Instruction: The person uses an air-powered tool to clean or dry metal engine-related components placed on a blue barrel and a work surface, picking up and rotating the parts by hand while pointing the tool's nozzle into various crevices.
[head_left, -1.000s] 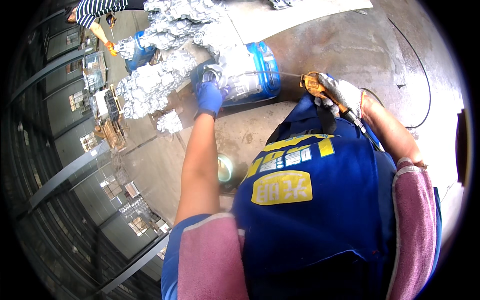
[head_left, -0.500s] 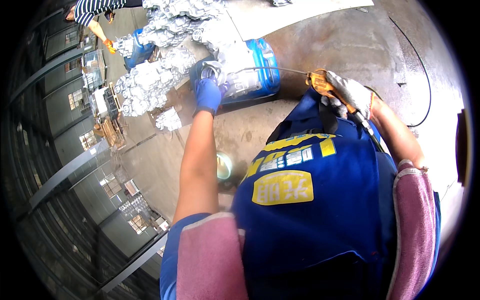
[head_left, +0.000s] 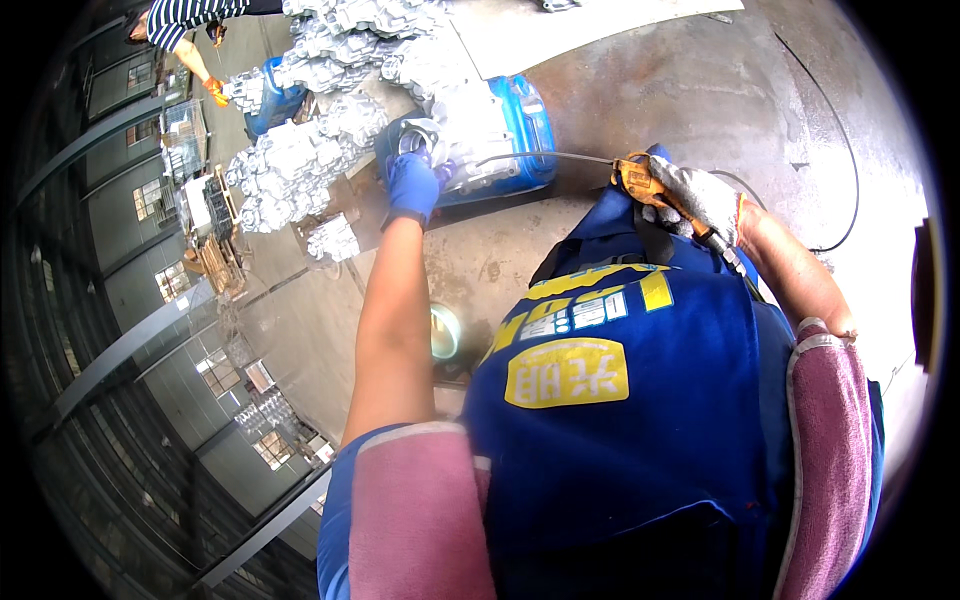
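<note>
My left hand (head_left: pixel 411 190), in a blue-purple glove, grips the near left end of a silvery metal casting (head_left: pixel 465 130). That casting lies on a blue plastic drum (head_left: pixel 537 130) lying on its side. In a whitish work glove, my right hand (head_left: pixel 703 198) is closed around the grip of an orange air blow gun (head_left: pixel 640 182). Its long, thin, curved nozzle reaches left, and the tip is over the casting's near side. A hose runs back from the grip beside my blue apron (head_left: pixel 640 440). Some of my left fingertips are hidden at the casting.
Silvery castings (head_left: pixel 300 155) lie piled to the left and far side. Beyond them, a person in a striped top (head_left: pixel 185 20) has an orange-gloved hand at another casting by a second blue drum (head_left: pixel 277 100). A round pale container (head_left: pixel 445 331) stands below my left forearm. A black hose (head_left: pixel 840 130) curves across the right floor.
The blow gun's nozzle has dipped slightly toward the casting's near side, and the gun has tilted a little. My left hand keeps its grip, with the view shifted slightly.
</note>
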